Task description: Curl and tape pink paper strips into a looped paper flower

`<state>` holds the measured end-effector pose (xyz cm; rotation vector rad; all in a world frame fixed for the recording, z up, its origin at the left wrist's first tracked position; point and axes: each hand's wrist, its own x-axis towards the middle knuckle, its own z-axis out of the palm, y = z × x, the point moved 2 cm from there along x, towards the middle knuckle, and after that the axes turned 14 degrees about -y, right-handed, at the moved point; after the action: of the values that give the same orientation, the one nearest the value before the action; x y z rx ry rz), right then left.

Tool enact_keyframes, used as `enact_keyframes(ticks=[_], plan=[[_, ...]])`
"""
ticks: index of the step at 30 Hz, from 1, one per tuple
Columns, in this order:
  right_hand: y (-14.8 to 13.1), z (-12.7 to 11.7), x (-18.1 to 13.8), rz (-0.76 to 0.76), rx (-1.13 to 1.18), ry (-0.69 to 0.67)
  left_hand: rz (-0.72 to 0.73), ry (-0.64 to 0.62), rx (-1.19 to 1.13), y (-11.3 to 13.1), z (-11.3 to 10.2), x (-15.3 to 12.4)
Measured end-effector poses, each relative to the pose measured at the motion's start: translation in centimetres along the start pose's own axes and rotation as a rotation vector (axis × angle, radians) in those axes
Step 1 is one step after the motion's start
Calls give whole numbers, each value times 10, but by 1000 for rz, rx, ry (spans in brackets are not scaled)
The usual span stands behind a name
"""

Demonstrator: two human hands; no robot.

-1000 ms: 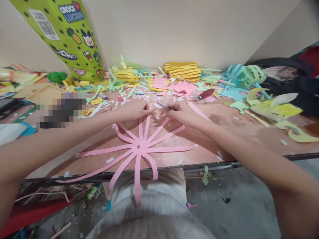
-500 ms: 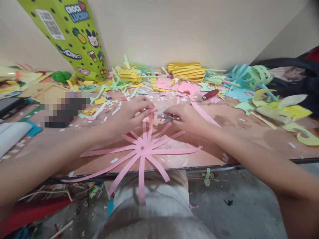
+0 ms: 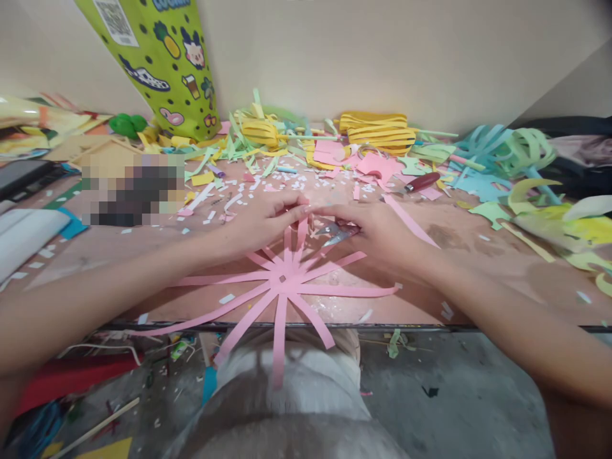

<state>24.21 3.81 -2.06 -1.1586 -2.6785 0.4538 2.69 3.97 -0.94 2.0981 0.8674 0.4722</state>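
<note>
Two bare hands meet over a pink paper cutout (image 3: 282, 279), a burst of long strips lying flat near the front edge of the worktop (image 3: 478, 255), with some strips hanging over that edge. The left hand (image 3: 261, 223) has its fingers pinched together on a far strip. The right hand (image 3: 377, 229), just beside it, has its fingers clamped on what looks like small scissors (image 3: 337, 236), though they are blurred. Coloured paper scraps (image 3: 287, 159) litter the back
</note>
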Motion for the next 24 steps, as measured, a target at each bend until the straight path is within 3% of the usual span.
enact_keyframes(ticks=[5,9,12,16,24], plan=[[5,-4,3,-50,166,8,14,47,63,0,-3,-3],[13,-10,8,-16,182,113,20,148,64,-11,-2,-1],[19,-7,11,3,288,172,33,110,72,-20,5,-1],[13,-1,12,-40,492,105,87,36,98,-22,16,-4],[-8,-3,6,-94,656,127,194,91,196,-24,18,-7]])
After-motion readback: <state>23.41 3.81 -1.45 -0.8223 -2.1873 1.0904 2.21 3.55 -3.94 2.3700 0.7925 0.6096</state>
